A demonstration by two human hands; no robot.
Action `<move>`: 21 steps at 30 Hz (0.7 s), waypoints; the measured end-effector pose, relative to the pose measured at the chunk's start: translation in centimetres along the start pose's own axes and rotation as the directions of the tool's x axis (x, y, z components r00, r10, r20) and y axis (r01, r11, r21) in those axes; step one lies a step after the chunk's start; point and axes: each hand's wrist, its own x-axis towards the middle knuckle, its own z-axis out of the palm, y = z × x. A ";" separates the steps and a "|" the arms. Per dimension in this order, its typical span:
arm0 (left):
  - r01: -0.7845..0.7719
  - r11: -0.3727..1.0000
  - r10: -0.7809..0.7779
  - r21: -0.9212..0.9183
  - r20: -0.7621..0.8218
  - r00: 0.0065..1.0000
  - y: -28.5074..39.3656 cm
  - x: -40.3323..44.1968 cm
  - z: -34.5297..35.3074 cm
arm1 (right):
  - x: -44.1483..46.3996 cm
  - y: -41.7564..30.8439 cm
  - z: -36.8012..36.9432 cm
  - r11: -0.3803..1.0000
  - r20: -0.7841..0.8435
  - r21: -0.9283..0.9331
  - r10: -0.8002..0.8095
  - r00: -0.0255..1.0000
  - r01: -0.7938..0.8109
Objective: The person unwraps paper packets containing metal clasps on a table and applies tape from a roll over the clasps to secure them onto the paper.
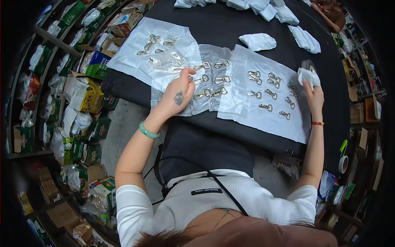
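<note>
Metal snap hooks lie spread over sheets of plastic on the table. My left hand (180,91) is over the middle sheet, its fingers curled together beside a snap hook (200,79); what they pinch, if anything, is hidden. Just beyond those fingers lies a clear plastic bag (166,61) with snap hooks in or under it. At the right edge of the white plastic sheet (242,107), my right hand (314,98) is closed on a crumpled white plastic packet (308,77), its top blurred. Several snap hooks (271,94) lie on the sheet to its left.
Folded white packets (258,41) lie toward the back of the black table (197,24). A roll of tape (343,164) and a green-handled tool (343,147) are at the right edge. Shelves with boxes (88,99) line the left. Another person's arm (325,16) shows at top right.
</note>
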 end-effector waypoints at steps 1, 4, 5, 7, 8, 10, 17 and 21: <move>-0.016 0.999 0.015 0.045 0.017 1.000 -0.1 0.3 0.3 | -0.2 1.5 -0.2 0.998 0.003 -0.049 -0.032 0.999 0.032; -0.062 0.981 0.050 0.186 0.067 0.996 -0.3 1.0 0.9 | -0.6 3.6 -0.4 0.974 0.023 -0.183 -0.129 0.991 0.131; -0.060 0.980 0.047 0.189 0.069 0.996 -0.2 1.2 1.0 | -0.6 3.8 0.0 0.948 -0.122 -0.241 -0.242 0.962 0.208; -0.008 0.971 -0.019 0.240 0.109 0.994 0.1 1.6 1.4 | -0.3 0.1 -0.9 0.913 -0.256 -0.306 -0.353 0.900 0.271; 0.017 0.964 -0.052 0.266 0.128 0.990 0.2 1.8 1.5 | 0.0 -2.8 -2.0 0.916 -0.174 -0.115 -0.399 0.900 0.384; 0.039 0.954 -0.085 0.298 0.144 0.986 0.5 1.9 1.6 | -0.6 -8.8 -3.1 0.871 0.068 0.302 -0.426 0.902 0.389; -0.166 0.815 0.260 0.555 -0.095 0.961 -1.6 -0.3 0.0 | -2.0 -17.4 4.1 0.762 0.364 0.338 -0.648 0.670 0.553; 0.093 0.870 0.107 0.485 -0.368 0.924 -4.4 -2.4 -2.4 | -2.7 -19.3 4.9 0.690 0.215 0.331 -0.719 0.661 0.643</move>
